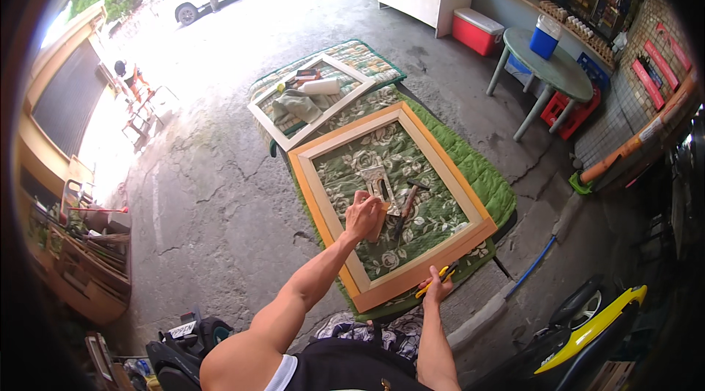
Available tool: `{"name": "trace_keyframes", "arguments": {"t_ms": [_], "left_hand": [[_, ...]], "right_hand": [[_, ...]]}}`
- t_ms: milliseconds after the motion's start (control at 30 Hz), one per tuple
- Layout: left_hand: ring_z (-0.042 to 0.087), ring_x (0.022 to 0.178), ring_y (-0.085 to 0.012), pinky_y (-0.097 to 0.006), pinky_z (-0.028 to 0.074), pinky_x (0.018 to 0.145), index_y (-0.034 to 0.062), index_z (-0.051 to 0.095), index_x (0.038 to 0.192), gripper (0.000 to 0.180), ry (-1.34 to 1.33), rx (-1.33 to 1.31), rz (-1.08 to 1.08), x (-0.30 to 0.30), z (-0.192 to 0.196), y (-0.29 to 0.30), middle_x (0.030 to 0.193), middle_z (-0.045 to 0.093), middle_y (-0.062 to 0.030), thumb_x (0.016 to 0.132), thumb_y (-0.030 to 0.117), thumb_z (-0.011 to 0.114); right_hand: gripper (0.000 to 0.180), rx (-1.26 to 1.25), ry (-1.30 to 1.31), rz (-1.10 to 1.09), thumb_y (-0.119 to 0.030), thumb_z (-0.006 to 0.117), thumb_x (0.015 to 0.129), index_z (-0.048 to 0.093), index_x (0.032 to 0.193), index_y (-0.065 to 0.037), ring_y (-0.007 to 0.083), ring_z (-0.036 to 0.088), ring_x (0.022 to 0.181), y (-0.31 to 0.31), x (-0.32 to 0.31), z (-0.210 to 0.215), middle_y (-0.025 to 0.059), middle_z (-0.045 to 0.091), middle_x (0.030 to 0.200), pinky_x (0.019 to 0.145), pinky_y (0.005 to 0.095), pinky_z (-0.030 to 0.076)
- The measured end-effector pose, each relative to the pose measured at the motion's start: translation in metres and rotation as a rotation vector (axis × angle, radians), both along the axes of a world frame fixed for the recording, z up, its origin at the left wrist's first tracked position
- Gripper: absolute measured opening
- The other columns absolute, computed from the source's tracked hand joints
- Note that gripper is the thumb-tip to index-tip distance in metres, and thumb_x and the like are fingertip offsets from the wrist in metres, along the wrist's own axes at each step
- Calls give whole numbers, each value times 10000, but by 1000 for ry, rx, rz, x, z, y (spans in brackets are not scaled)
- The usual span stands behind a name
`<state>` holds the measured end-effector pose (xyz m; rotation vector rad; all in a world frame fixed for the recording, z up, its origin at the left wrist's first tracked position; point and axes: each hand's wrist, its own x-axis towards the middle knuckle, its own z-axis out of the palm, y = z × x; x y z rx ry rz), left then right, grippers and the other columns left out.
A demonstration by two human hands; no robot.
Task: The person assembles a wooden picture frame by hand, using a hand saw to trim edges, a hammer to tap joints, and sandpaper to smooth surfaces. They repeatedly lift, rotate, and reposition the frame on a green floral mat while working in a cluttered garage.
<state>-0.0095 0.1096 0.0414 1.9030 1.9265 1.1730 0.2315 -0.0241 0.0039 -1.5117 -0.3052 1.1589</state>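
Observation:
A wooden frame [457, 193] with an orange-brown outer edge lies on a green floral quilt [433, 243]. Inside it, my left hand [363, 215] reaches down with bent fingers drawn together beside a metallic staple gun [377, 182]. A small tan piece [378, 226] shows by those fingertips; whether they grip it is unclear. To the right of the staple gun lies a hammer [407, 209] with a dark head. At the frame's near right edge, my right hand [438, 288] is closed around yellow-handled pliers [443, 275].
Beyond lies a white frame [355, 91], with a white roll [319, 87] and a crumpled cloth [294, 107] inside it. An oval table [569, 81] bears a blue cooler [544, 40]; a red cooler [476, 33] stands farther back. Yellow-and-black bodywork [591, 334] is at lower right.

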Motion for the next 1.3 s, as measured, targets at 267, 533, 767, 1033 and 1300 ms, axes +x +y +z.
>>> {"name": "trace_keyframes", "arguments": {"t_ms": [267,533,767,1033,1300], "left_hand": [[645,768,-301,-423,518,658,173,698,921,131,-29,-42,10,2,-1,0,1038,553,-68,846,271,657],[647,778,-301,-415,517,669,179,670,1008,171,-54,-45,8,6,7,-1,1051,553,-73,853,243,639],[653,800,-286,-396,519,687,140,619,1058,215,-111,-38,-11,7,6,0,1016,594,-76,851,198,634],[664,801,-269,-402,513,652,96,582,964,119,-92,5,44,12,9,-5,972,593,-79,876,162,628],[644,767,-310,-409,506,616,95,542,963,132,-9,30,112,22,13,-18,983,604,-85,880,157,625]], "right_hand": [[239,-14,19,2,-159,721,798,515,826,-40,145,492,374,0,-2,5,22,476,513,364,291,454],[236,-44,-36,24,-166,722,798,519,820,-47,159,521,369,0,2,2,34,509,499,374,293,458],[237,-35,-14,22,-161,719,802,514,819,-43,164,523,368,0,0,6,39,510,503,379,294,460],[275,-60,2,59,-177,727,802,497,859,-36,173,531,366,0,3,0,45,519,505,368,298,456],[283,-98,194,308,-182,746,786,500,831,-50,181,542,376,3,27,9,46,533,528,371,312,468]]}}
